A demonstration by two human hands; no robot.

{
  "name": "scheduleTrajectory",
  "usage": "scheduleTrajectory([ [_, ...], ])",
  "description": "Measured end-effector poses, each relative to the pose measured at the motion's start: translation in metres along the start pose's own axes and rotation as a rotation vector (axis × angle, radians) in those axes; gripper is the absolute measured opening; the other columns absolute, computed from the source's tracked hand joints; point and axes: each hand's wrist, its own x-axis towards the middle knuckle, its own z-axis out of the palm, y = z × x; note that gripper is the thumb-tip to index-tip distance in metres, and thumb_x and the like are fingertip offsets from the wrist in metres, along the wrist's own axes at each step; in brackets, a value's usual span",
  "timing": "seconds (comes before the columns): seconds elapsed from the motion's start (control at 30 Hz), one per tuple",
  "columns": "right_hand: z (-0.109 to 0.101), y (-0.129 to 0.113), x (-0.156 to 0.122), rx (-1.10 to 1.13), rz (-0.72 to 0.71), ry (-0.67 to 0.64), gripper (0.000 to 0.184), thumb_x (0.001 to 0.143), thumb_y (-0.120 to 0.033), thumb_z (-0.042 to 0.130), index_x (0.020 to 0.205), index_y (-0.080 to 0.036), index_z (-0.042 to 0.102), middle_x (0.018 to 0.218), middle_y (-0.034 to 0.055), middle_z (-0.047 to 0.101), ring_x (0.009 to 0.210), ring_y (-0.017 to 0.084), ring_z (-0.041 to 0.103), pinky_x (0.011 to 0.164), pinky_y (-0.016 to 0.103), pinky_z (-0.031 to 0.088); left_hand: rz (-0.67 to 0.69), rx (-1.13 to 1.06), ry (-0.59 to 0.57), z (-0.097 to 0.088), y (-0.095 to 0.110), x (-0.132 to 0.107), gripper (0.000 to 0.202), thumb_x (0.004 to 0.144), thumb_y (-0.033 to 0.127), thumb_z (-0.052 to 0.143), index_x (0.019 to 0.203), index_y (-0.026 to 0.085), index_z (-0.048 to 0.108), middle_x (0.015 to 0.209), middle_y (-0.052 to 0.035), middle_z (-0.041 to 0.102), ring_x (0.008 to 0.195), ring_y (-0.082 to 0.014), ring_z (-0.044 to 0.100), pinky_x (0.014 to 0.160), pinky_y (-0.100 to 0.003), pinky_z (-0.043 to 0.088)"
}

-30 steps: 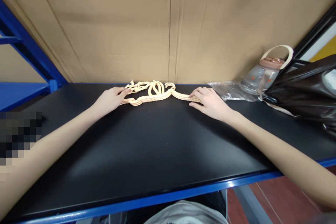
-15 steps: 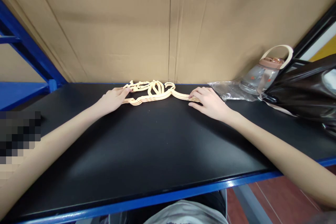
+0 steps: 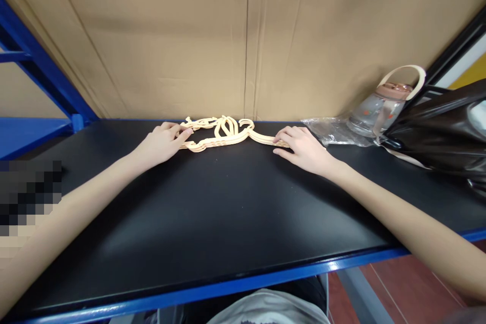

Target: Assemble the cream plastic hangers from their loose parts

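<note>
A stack of cream plastic clothes hangers (image 3: 218,143) lies flat near the back of the black tabletop, hooks pointing to the rear. More cream hangers (image 3: 205,122) lie behind it in an overlapping heap, partly covered by my left hand (image 3: 161,143). That hand is at the stack's left end, thumb along the near side and fingers curled over the hangers. At the other end, my right hand (image 3: 299,147) has its fingertips over the right arm of the stack and its thumb on the near side. Both hands hide the hanger ends.
A crinkled clear plastic bag (image 3: 330,130) lies right of the hangers, beside a clear bottle (image 3: 375,111) with a pink lid and loop handle. A dark shiny bag (image 3: 448,131) fills the right edge. Cardboard (image 3: 170,50) walls the back; a blue frame (image 3: 49,71) stands left.
My left hand has shifted slightly, its fingers more bent and its thumb more apart from them. My right hand and the hangers look almost unmoved.
</note>
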Motion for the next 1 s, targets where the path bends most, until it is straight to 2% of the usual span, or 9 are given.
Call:
scheduleTrajectory([
  [0.1, 0.000, 0.000, 0.000, 0.005, -0.005, 0.001, 0.019, 0.091, -0.034, 0.051, 0.101, -0.020, 0.058, 0.109, 0.0069, 0.062, 0.098, 0.022, 0.056, 0.093, 0.037, 0.035, 0.127, 0.025, -0.062, 0.002, -0.004, 0.005, 0.068, 0.087, 0.061, 0.023, 0.130, 0.019, 0.055, 0.143, -0.0106, 0.046, 0.137, -0.0309, 0.031, 0.112, -0.045, 0.022],
  [0.17, 0.000, 0.000, 0.000, 0.003, -0.006, -0.001, 0.019, 0.091, -0.034, 0.052, 0.101, -0.020, 0.058, 0.109, 0.0068, 0.062, 0.098, 0.022, 0.056, 0.093, 0.037, 0.035, 0.155, 0.001, -0.104, 0.002, -0.006, 0.007, 0.076, 0.086, 0.064, 0.020, 0.134, 0.015, 0.052, 0.146, -0.0106, 0.044, 0.138, -0.0294, 0.030, 0.115, -0.041, 0.019],
  [0.23, 0.000, 0.000, 0.000, 0.000, -0.004, -0.001, 0.019, 0.091, -0.034, 0.052, 0.101, -0.020, 0.058, 0.109, 0.0067, 0.062, 0.098, 0.022, 0.056, 0.094, 0.037, 0.035, 0.115, -0.021, -0.114, 0.001, -0.008, 0.008, 0.081, 0.086, 0.066, 0.019, 0.136, 0.011, 0.049, 0.145, -0.0134, 0.045, 0.136, -0.0302, 0.035, 0.114, -0.041, 0.021],
  [0.33, 0.001, 0.000, 0.000, 0.002, -0.005, 0.001, 0.019, 0.091, -0.034, 0.052, 0.101, -0.019, 0.059, 0.109, 0.0067, 0.062, 0.099, 0.022, 0.056, 0.094, 0.036, 0.035, 0.073, -0.034, -0.094, -0.001, -0.010, 0.007, 0.077, 0.087, 0.066, 0.023, 0.134, 0.013, 0.052, 0.142, -0.0133, 0.048, 0.132, -0.0315, 0.041, 0.111, -0.042, 0.027],
  [0.43, 0.002, 0.001, 0.000, 0.009, -0.010, 0.009, 0.018, 0.091, -0.033, 0.052, 0.101, -0.019, 0.059, 0.109, 0.0068, 0.062, 0.098, 0.022, 0.056, 0.093, 0.037, 0.035, 0.072, -0.039, -0.079, -0.001, -0.009, 0.005, 0.073, 0.088, 0.065, 0.024, 0.129, 0.015, 0.057, 0.138, -0.0111, 0.052, 0.127, -0.0314, 0.046, 0.110, -0.041, 0.032],
  [0.63, 0.003, 0.001, 0.000, 0.010, -0.014, 0.020, 0.018, 0.090, -0.033, 0.053, 0.100, -0.018, 0.059, 0.108, 0.0070, 0.062, 0.099, 0.023, 0.056, 0.093, 0.038, 0.036, 0.098, 0.001, -0.048, -0.003, -0.001, 0.002, 0.072, 0.089, 0.061, 0.023, 0.125, 0.010, 0.059, 0.135, -0.0140, 0.052, 0.121, -0.0323, 0.051, 0.107, -0.041, 0.036],
  [0.77, 0.003, -0.001, 0.000, 0.001, -0.024, 0.039, 0.019, 0.090, -0.033, 0.054, 0.100, -0.018, 0.060, 0.112, 0.0074, 0.061, 0.101, 0.023, 0.054, 0.093, 0.039, 0.037, 0.098, 0.019, 0.061, -0.009, 0.009, -0.003, 0.064, 0.093, 0.054, 0.026, 0.117, 0.008, 0.062, 0.128, -0.0152, 0.055, 0.116, -0.0297, 0.054, 0.105, -0.039, 0.038],
  [0.9, 0.002, -0.003, 0.000, 0.002, -0.038, 0.068, 0.018, 0.090, -0.032, 0.053, 0.100, -0.018, 0.060, 0.115, 0.0084, 0.059, 0.103, 0.023, 0.053, 0.093, 0.039, 0.038, 0.030, 0.083, 0.262, -0.018, 0.020, -0.009, 0.046, 0.092, 0.043, 0.041, 0.119, 0.009, 0.058, 0.125, -0.0138, 0.057, 0.107, -0.0294, 0.060, 0.096, -0.042, 0.045],
  [1.0, 0.001, -0.006, 0.000, 0.014, -0.054, 0.088, 0.019, 0.091, -0.032, 0.052, 0.100, -0.018, 0.060, 0.116, 0.0091, 0.059, 0.104, 0.024, 0.053, 0.093, 0.040, 0.039, 0.053, 0.036, 0.429, -0.025, 0.027, -0.014, 0.033, 0.090, 0.034, 0.049, 0.114, 0.014, 0.060, 0.123, -0.0110, 0.058, 0.099, -0.0247, 0.063, 0.086, -0.036, 0.050],
])
